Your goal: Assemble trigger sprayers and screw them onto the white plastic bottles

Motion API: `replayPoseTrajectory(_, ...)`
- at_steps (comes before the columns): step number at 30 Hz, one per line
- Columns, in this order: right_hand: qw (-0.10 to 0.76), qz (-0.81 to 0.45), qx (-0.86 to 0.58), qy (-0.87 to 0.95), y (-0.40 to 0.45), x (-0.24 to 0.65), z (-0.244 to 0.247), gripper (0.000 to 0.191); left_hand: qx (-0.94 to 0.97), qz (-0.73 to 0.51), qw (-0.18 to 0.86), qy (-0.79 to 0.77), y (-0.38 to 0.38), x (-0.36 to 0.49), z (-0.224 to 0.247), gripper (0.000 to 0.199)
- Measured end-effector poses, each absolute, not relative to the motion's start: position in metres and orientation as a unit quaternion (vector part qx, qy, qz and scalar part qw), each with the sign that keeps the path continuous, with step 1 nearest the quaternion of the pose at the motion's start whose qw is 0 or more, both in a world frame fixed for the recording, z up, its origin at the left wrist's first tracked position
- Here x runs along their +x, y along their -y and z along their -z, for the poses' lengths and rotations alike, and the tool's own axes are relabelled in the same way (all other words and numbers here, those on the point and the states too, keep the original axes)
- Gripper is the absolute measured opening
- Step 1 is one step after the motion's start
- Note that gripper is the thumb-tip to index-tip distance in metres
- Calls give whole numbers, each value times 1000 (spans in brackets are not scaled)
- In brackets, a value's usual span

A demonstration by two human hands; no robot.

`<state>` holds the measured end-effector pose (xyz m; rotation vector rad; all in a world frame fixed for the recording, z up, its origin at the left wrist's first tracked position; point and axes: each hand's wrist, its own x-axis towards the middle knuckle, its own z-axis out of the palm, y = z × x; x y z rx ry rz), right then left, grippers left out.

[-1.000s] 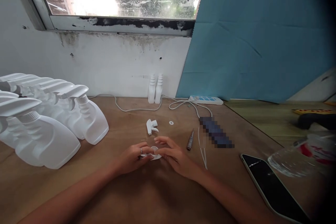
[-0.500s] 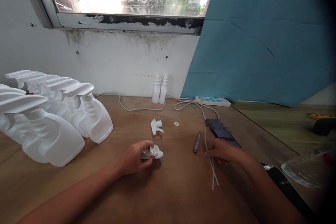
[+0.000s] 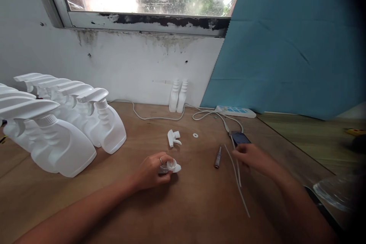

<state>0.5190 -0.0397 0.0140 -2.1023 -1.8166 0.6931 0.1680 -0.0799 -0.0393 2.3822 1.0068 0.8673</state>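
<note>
My left hand (image 3: 154, 167) is closed round a white trigger spray head (image 3: 171, 166) low over the table, its round collar turned up and a finger at the opening. A second white spray head (image 3: 174, 138) lies just beyond it, with a small white ring washer (image 3: 195, 135) to its right. My right hand (image 3: 250, 157), slightly blurred, has its fingers bent together at a thin white plastic tube (image 3: 239, 177), pinching it. Beside it lies another thin tube (image 3: 243, 200). A small screwdriver-like tool with a dark handle (image 3: 217, 159) lies left of the tubes.
White spray bottles (image 3: 111, 129) stand in rows at the left. Two small white bottles (image 3: 177, 97) stand against the wall. A power strip (image 3: 236, 111) with a looping cable lies at the back right, near a phone (image 3: 240, 137). A clear round container (image 3: 334, 192) is at far right.
My right hand has moved up and to the right, and the tubes have shifted and spread apart. My left hand keeps the spray head in about the same place. The view has shifted slightly.
</note>
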Motion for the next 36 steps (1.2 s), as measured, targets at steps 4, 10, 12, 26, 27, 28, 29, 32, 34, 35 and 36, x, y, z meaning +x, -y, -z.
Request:
replayPoseTrajectory(4,460,-354,-523,624,46,484,-35,20,811,-322,268,-408,81,167,43,43)
replayPoseTrajectory(10,530,-600,-308,513,62,385,-43,20,795,-358,328,-363,79,166,46,27)
replayPoseTrajectory(12,503,-668,-270,477,64,360,-39,22,792,-366,330,-359,78,165,46,25)
replayPoseTrajectory(26,523,-717,-196,418,53,309,-1,53,798,-359,328,-356,73,164,51,21)
replayPoseTrajectory(27,520,-717,-197,420,53,310,1,53,797,-360,329,-356,73,164,51,21)
replayPoseTrajectory(28,519,-717,-198,422,53,310,2,53,797,-361,328,-357,73,164,52,21)
replayPoseTrajectory(29,517,-715,-199,425,53,310,3,53,796,-363,325,-358,73,164,52,20)
replayPoseTrajectory(32,511,-714,-205,433,53,311,4,51,798,-366,319,-359,73,164,52,18)
replayPoseTrajectory(34,513,-713,-209,430,53,310,4,51,797,-366,324,-355,73,163,52,18)
replayPoseTrajectory(35,514,-712,-211,429,54,309,4,50,795,-366,329,-354,73,163,53,18)
replayPoseTrajectory(36,515,-712,-213,427,54,308,4,50,794,-365,334,-352,72,163,53,18)
